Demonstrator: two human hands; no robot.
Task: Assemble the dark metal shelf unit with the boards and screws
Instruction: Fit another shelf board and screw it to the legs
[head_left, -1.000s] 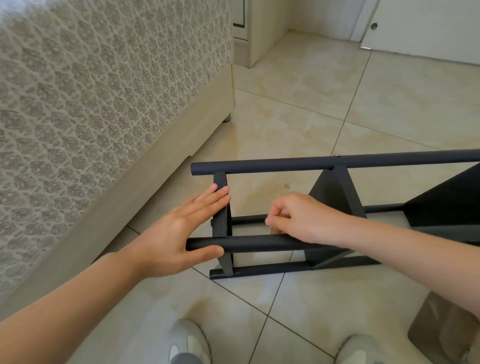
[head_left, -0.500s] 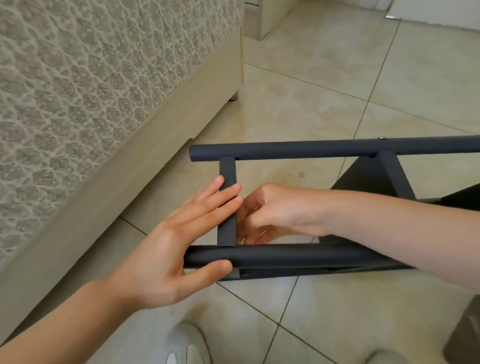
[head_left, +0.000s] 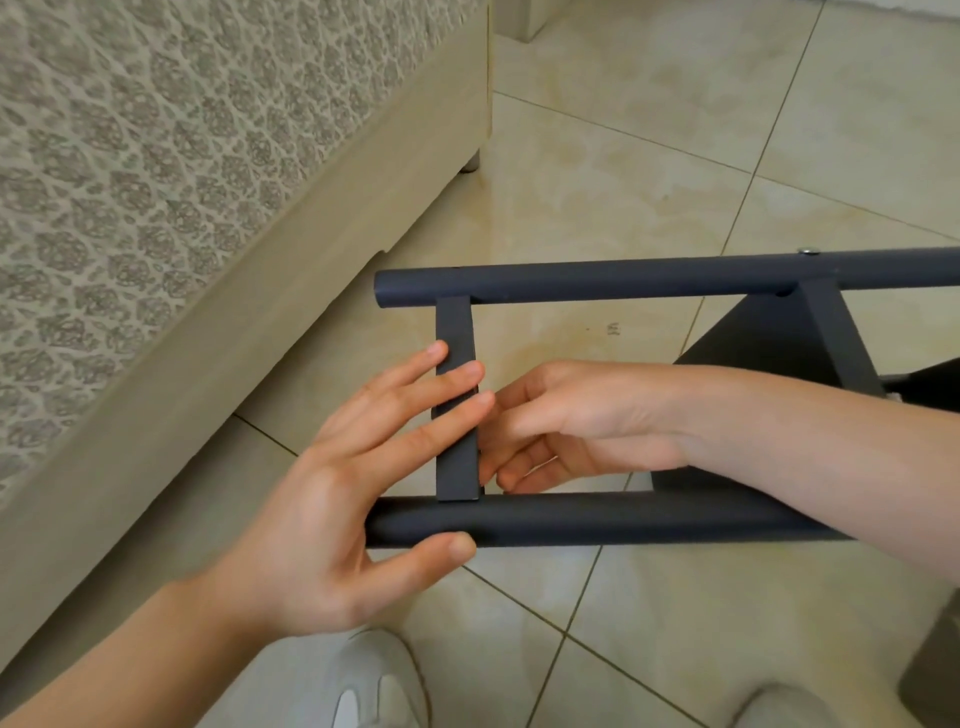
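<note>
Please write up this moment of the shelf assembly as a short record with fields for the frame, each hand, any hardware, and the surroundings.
frame: dark metal shelf frame lying on its side on the tiled floor
crossbar: flat bar joining the two round tubes near their left ends
left hand: left hand open, fingers laid across the crossbar, thumb on the near tube
right hand: right hand fingers curled just behind the crossbar; anything pinched is hidden
hardware: one screw head on the far tube
surroundings: patterned bed at left, pale shoes below
</note>
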